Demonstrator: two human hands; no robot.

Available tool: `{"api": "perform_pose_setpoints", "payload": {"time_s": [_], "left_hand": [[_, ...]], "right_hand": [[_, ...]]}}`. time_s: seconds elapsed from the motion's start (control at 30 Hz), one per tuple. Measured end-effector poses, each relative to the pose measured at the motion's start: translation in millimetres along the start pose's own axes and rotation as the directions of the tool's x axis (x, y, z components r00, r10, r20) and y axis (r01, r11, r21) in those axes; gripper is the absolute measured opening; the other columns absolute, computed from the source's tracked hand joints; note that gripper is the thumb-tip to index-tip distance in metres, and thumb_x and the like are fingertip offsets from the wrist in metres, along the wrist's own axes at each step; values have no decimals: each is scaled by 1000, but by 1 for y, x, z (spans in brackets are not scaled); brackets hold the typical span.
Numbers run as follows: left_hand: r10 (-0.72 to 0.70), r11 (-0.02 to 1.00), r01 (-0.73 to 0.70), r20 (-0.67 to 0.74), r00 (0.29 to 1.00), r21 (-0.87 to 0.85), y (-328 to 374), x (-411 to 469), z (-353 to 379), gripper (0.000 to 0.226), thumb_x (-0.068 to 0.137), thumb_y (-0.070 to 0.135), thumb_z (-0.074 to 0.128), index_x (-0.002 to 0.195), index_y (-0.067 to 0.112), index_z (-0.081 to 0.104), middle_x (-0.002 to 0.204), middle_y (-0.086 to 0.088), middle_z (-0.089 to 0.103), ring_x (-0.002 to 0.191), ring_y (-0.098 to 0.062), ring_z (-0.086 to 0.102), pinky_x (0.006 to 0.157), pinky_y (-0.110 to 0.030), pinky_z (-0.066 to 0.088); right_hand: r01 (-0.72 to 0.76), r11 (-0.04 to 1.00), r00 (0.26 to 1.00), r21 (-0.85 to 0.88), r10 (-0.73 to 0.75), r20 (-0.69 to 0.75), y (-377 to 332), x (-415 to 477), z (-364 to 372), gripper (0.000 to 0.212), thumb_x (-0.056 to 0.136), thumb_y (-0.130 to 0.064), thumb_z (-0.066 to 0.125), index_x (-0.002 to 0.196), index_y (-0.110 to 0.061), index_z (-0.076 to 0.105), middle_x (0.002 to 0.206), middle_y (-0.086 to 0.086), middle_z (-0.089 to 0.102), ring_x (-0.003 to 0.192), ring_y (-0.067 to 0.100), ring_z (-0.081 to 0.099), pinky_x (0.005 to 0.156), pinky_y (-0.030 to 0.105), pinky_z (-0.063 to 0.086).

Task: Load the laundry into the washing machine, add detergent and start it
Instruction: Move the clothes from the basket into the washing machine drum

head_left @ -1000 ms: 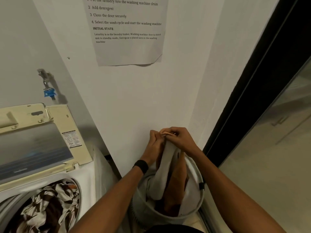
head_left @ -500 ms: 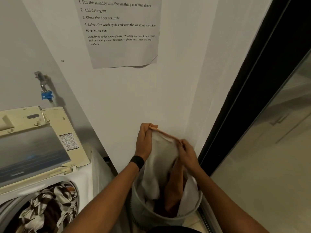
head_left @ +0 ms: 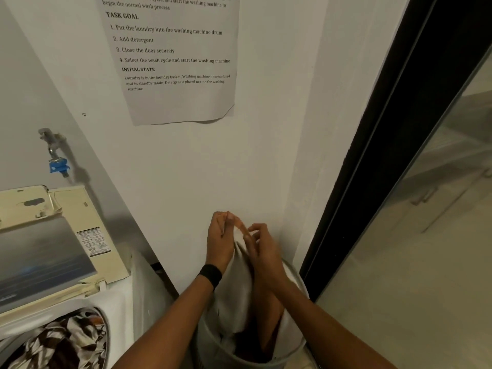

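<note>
**Lifting a cloth out of the basket**

My left hand (head_left: 219, 237) pinches the top edge of a pale cloth (head_left: 233, 294). I hold it up high so it hangs long and slips free of the other clothes. My right hand (head_left: 263, 249) is just beside my left, at the same orange edge. Its fingers are blurry, so I cannot tell if they pinch the cloth or only touch it.

Under my hands the cloth drops into the round basket (head_left: 210, 342), next to a brown cloth (head_left: 269, 326). The basket is tucked into the corner, close enough for me to reach.

Down and to the left of my left hand is the washing machine (head_left: 117, 296). Its lid (head_left: 40, 251) stands up so clothes can go in. Brown and white clothes (head_left: 64, 344) lie in the drum. I think the loading is only partly done, and the soap comes after.

Above my hands a paper (head_left: 173, 62) with the steps hangs on the white wall (head_left: 186, 169). Up and far to the left is a tap (head_left: 57, 166) with a blue part. To the right of my right hand are a black door frame (head_left: 386, 155) and shiny glass (head_left: 439, 209).
</note>
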State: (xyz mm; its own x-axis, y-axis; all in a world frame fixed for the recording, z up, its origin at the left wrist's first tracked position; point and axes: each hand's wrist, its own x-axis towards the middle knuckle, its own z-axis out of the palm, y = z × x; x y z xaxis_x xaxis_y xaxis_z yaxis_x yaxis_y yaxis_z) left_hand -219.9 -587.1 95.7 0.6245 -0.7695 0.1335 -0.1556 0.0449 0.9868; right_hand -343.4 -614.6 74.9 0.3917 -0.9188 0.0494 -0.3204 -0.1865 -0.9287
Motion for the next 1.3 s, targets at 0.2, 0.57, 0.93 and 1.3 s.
{"api": "perform_pose_setpoints", "payload": {"time_s": [0.2,0.57,0.93,1.3], "left_hand": [[18,1000,-19,-52,998,-7,2,0,-9,25,108,30,47,104,7,55,93,2,60,81,8,57,79,-7,45],[-123,991,134,344,931,-9,-15,-22,-5,44,90,40,75,125,20,57,120,5,67,106,9,64,87,-13,51],[-10,999,11,49,999,-31,10,-4,-7,21,103,10,59,83,5,57,77,7,58,72,0,55,71,-13,44],[6,1000,-5,-139,990,2,-6,6,-30,17,103,23,62,95,9,59,88,5,66,83,-3,62,79,-15,48]], "right_hand": [[-213,968,977,-133,208,-55,49,-23,0,13,107,-28,47,107,-23,59,99,-5,65,89,4,60,86,22,51],[-35,975,998,220,47,-51,-4,20,-1,27,98,-29,67,85,-7,73,77,5,73,75,21,70,69,34,58],[-177,979,981,-101,183,61,31,-20,9,23,105,-22,52,128,-19,57,112,-14,59,111,13,62,98,19,45],[-135,988,985,78,143,-97,62,-11,-16,12,103,-14,56,100,-14,68,94,-2,71,92,17,68,80,28,51]]}}
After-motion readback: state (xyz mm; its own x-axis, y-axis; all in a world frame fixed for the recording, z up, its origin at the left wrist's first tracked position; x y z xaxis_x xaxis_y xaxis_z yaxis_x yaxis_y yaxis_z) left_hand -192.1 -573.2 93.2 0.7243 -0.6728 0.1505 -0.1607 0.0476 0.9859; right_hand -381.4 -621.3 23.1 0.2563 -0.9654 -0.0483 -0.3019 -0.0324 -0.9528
